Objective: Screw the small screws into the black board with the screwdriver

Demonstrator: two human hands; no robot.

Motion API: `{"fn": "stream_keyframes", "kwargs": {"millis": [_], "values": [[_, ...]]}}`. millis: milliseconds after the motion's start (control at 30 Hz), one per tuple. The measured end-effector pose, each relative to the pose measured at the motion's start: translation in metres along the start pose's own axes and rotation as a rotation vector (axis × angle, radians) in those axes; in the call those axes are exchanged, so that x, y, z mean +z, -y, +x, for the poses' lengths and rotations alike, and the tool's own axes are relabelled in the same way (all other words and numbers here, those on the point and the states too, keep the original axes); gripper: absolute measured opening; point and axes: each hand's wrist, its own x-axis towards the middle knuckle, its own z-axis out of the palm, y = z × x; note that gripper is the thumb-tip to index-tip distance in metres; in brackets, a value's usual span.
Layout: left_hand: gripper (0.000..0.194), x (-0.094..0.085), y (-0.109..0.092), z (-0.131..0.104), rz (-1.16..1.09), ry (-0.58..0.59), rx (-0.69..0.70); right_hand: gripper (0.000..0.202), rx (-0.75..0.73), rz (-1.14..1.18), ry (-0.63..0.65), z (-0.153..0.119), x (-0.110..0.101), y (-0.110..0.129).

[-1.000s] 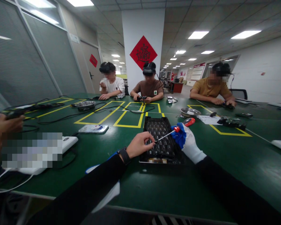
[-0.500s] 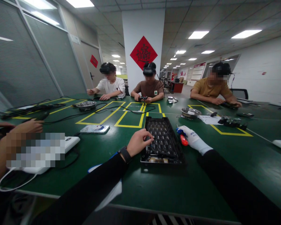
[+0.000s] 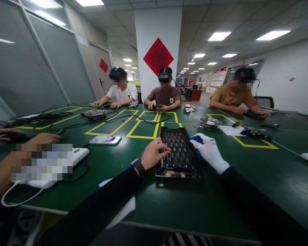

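A black tray-like electronic housing (image 3: 178,150), with rows of shiny cells or ribs inside, lies on the green table in front of me. Over its left half, my bare left hand (image 3: 155,152) has thumb and forefinger pinched together; anything between them is too small to make out. At the right rim, my right hand (image 3: 205,148), in a white glove with blue fingertips, is closed. The red-handled screwdriver it held a moment ago is now hidden by the hand. A pale circuit strip (image 3: 174,174) shows at the housing's near end.
A phone (image 3: 105,139) lies to the left. Beyond are metal bowls (image 3: 210,123), paper (image 3: 231,130), black parts (image 3: 256,134), cables and yellow tape outlines. A white glove (image 3: 122,212) hangs at the near edge. Other people sit around the table; a neighbour's hand (image 3: 46,138) is at left.
My right hand has turned and moved in against the housing's right rim, so the red screwdriver handle no longer shows. My left hand stays pinched over the housing.
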Motion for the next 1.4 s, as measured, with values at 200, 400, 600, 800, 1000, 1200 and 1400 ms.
{"fn": "stream_keyframes", "kwargs": {"millis": [200,400,600,800,1000,1200,1400], "values": [[0.015,0.001,0.001,0.0,0.02,0.009,0.032,0.035,-0.024,0.067,0.132,-0.011,0.024,0.047],[0.021,-0.003,-0.004,0.0,0.197,-0.026,0.237,0.035,0.01,0.261,0.358,-0.011,0.022,0.046],[0.024,-0.007,-0.007,0.001,0.314,-0.006,0.312,0.031,0.125,0.452,0.512,-0.013,0.026,0.039],[0.025,-0.008,-0.008,-0.001,0.338,0.036,0.345,0.027,0.201,0.522,0.547,-0.013,0.031,0.033],[0.025,-0.007,-0.018,0.001,0.27,0.021,0.219,0.025,0.149,0.478,0.467,-0.014,0.026,0.038],[0.023,-0.006,-0.026,0.001,0.128,0.133,0.106,0.025,0.084,0.488,0.386,-0.016,0.025,0.041],[0.018,-0.002,-0.025,0.0,0.098,0.188,0.104,0.024,0.035,0.479,0.38,-0.017,0.026,0.042]]}}
